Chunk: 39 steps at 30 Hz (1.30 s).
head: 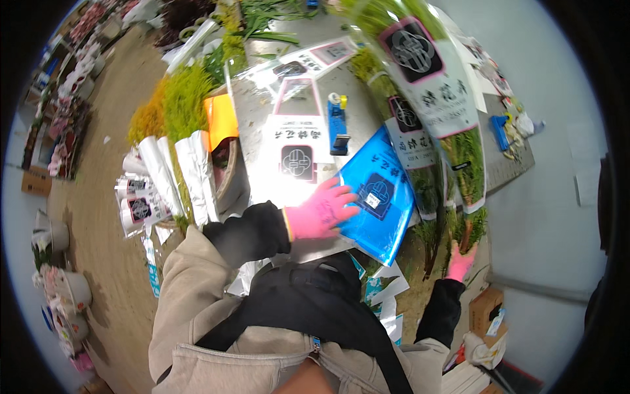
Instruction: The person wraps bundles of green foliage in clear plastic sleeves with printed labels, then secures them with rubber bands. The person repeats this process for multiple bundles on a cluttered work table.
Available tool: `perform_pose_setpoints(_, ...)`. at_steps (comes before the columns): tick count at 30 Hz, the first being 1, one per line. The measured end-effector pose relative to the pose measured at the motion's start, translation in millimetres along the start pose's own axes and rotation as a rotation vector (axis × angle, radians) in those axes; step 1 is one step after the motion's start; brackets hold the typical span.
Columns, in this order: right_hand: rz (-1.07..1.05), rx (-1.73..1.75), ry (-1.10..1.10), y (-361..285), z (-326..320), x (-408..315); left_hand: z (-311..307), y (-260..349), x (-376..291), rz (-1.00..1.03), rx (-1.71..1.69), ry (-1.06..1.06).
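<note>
My right hand [461,263], in a pink glove, grips the stems of a bunch of green foliage [462,157] in a clear printed sleeve. The bunch stands tilted at the table's right side, its top toward the camera. My left hand [322,212], also gloved in pink, is spread with its fingers apart. Its fingertips reach the left edge of a shiny blue plastic packet [393,207]; whether they press on it I cannot tell. Another sleeved bunch [411,133] lies between the packet and the held one. Flat printed flower sleeves [295,133] lie beyond my left hand.
A blue tape dispenser [338,125] stands mid-table; another blue dispenser [500,133] is at the right. Left of the table are yellow-green foliage bunches [187,98] in silvery wrap and rolled sleeves [140,209]. Cut leaves [270,22] lie at the far end. A cardboard box [485,315] sits lower right.
</note>
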State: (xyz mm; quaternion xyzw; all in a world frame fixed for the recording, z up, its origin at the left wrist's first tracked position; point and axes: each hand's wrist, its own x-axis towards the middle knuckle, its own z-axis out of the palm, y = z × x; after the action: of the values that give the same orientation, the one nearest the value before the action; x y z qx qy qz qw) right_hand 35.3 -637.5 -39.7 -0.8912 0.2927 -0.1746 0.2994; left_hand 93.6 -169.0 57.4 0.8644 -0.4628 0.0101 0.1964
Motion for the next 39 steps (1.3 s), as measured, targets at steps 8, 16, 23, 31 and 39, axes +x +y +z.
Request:
perform_pose_setpoints(8,-0.153,-0.36,-0.274,54,97,36,135,-21,-233,-1.038,-0.365,-0.178)
perform_pose_setpoints(16,-0.019,-0.486,-0.224,23,123,-4,222,-5,-418,-1.902,-0.469,0.3)
perform_pose_setpoints(23,0.002,-0.748,-0.332,-7,132,-33,291,-41,-483,-2.038,-0.565,0.283)
perform_pose_setpoints(31,-0.5,-0.181,-0.383,-89,152,-136,349,-84,-451,-1.701,-1.563,1.026)
perform_pose_setpoints(39,-0.284,0.026,-1.532,-264,270,-354,187,-48,-363,-1.379,-1.927,1.054)
